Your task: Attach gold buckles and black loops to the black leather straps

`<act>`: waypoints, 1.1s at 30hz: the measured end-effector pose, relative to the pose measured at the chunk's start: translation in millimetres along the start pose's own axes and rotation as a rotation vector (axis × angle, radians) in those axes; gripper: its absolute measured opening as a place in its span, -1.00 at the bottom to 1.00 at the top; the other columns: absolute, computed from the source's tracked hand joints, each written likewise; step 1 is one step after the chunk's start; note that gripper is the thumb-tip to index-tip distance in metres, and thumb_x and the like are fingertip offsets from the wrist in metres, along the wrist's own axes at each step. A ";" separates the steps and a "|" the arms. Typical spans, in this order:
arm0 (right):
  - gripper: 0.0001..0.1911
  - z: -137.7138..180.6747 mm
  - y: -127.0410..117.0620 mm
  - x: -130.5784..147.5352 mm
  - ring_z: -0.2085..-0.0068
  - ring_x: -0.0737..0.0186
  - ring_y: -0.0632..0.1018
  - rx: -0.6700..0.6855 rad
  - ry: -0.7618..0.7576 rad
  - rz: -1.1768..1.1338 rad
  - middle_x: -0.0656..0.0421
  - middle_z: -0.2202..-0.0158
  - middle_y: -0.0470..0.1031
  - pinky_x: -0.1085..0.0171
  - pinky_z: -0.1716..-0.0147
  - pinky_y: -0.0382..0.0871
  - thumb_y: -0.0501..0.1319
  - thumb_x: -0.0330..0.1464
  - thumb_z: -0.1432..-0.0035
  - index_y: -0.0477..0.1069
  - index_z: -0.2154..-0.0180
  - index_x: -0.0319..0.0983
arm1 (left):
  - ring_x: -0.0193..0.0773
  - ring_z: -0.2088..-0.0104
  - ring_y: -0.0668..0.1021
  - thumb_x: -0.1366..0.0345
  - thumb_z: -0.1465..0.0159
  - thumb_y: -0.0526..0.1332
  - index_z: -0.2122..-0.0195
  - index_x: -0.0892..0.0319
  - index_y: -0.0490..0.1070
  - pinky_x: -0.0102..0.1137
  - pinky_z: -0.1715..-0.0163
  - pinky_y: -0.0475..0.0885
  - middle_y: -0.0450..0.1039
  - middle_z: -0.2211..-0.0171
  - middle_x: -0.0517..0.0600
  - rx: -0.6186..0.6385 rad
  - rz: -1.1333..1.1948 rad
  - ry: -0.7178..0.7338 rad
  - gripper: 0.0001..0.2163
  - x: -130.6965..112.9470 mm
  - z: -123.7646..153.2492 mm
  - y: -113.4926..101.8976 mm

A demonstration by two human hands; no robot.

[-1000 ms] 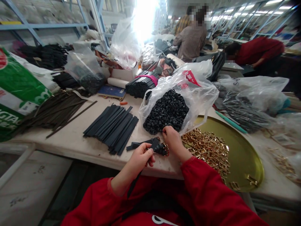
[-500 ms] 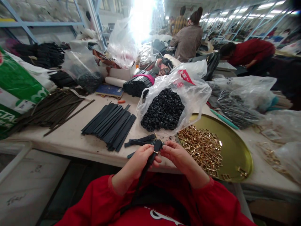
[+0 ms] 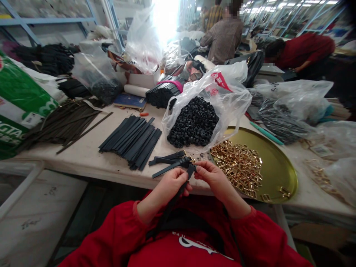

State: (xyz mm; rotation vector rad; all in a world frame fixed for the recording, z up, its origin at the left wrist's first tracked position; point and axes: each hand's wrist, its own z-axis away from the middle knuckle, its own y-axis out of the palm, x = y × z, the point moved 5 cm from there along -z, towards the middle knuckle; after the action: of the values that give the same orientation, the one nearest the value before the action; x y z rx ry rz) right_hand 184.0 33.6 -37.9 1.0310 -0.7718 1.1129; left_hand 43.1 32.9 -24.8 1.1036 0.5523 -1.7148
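Observation:
A long black strap (image 3: 190, 171) runs from my hands down toward my lap. My left hand (image 3: 164, 191) is closed on it, thumb on top and fingers curled beneath, with a glint of gold metal by the fingertips. At the strap's upper end my right hand (image 3: 214, 180) is closed, thumb and fingers pinching its edge; the exact contact is partly hidden. Just beyond my fingertips lie a few black straps (image 3: 167, 162) with gold buckles at their right ends. Farther left rests a stack of flat black strips (image 3: 132, 141).
An open plastic bag (image 3: 232, 98) full of small black loops (image 3: 193, 122) stands ahead. To the right, a gold tray (image 3: 280, 163) carries a heap of gold buckles (image 3: 239, 167). Brown strips (image 3: 69, 124) and a green bag (image 3: 25, 107) are left. Co-workers (image 3: 226, 35) are behind.
The view has tilted down slightly. The strap's upper end has turned to point more upward, and its buckle is now mostly hidden by my left fingers. Both hands keep hold.

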 end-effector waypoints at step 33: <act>-0.70 22.4 21.4 -16.9 0.47 0.42 0.39 0.193 0.121 -0.118 0.27 0.46 0.42 0.40 0.45 0.26 0.31 -0.17 0.08 0.39 0.34 -0.22 | -0.30 0.47 0.45 0.08 -0.11 0.16 0.28 0.18 0.31 -0.44 0.46 0.29 0.42 0.48 -0.08 -0.218 -0.675 0.292 -0.71 -8.1 8.8 -22.6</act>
State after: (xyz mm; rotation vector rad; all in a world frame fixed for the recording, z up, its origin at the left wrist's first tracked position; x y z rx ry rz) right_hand 158.6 9.1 -39.5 1.1441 -0.5079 1.1522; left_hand 19.9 39.4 -16.3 1.0817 1.3858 -1.9935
